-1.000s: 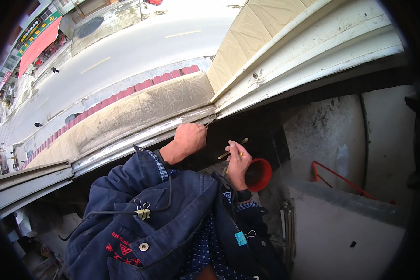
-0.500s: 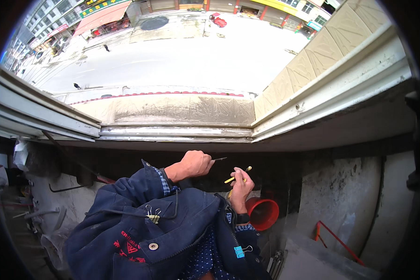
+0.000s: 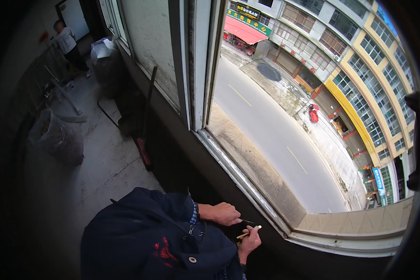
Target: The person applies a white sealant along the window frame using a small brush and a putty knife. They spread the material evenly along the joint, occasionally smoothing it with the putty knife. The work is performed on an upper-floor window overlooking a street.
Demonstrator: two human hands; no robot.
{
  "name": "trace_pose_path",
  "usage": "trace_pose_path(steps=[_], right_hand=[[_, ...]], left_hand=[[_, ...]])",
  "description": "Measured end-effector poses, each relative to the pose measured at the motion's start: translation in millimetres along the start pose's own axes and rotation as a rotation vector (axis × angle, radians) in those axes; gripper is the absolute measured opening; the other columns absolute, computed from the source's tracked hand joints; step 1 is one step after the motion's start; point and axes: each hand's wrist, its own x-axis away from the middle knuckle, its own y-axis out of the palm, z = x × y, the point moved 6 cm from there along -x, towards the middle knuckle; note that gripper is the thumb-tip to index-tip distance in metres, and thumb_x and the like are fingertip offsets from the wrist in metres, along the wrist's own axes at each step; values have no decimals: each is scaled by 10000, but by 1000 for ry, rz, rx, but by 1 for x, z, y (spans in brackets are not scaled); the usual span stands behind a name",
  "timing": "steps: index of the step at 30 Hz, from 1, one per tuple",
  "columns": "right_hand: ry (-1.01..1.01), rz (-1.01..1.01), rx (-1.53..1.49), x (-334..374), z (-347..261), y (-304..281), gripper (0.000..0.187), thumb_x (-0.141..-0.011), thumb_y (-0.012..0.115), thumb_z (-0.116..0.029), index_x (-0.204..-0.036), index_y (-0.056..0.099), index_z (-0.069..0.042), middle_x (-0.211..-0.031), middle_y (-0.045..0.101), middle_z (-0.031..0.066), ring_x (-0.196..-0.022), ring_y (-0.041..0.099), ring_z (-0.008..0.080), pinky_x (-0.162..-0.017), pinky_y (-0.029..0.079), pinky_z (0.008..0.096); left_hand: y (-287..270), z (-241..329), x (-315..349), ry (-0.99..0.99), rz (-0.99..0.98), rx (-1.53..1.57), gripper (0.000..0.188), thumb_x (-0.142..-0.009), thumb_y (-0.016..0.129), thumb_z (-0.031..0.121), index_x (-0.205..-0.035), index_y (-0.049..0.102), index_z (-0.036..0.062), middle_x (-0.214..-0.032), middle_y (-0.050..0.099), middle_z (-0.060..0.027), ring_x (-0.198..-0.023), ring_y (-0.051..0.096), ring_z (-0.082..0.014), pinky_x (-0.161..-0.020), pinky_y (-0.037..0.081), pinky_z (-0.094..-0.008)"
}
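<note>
My left hand (image 3: 225, 214) is closed around a thin dark tool (image 3: 248, 221), of which only a narrow tip sticks out past the fingers. Just below it, my right hand (image 3: 251, 241) grips a slim yellow stick-like tool (image 3: 242, 236). A pale, rounded end (image 3: 259, 227) shows beyond the fingers of that hand. The two hands are close together but apart, on the room side of the window frame (image 3: 247, 189). What kind each tool is stays too small to make out.
A broom (image 3: 145, 151) with a red head leans by the dark wall under the window. Filled plastic bags (image 3: 58, 140) stand on the pale floor (image 3: 114, 179). Another person (image 3: 69, 45) is at the far left. Outside, a street (image 3: 266, 130) lies far below the outer ledge.
My view has swung left, bringing the room's far end and the other person in. The red bucket has left view. Both hands keep their tools, with the right hand now closer to the left.
</note>
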Motion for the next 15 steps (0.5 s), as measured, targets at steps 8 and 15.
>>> trace_pose_path(steps=[8,15], right_hand=[[-94,-264,-66,6,-9,121,525,-1063,561,-367,-816,695,76,-684,653,59,-567,552,110,-525,402,264],[-81,-599,99,29,-27,202,456,-1036,620,-335,-788,699,40,-659,613,5,-577,517,74,-528,373,242]], left_hand=[[-50,-43,72,-99,176,46,431,-1027,515,412,-862,611,25,-727,684,-206,-706,680,-424,-641,551,-515],[-80,-63,139,-211,414,29,418,-1017,550,390,-826,603,22,-641,653,-187,-598,663,-393,-560,537,-468]])
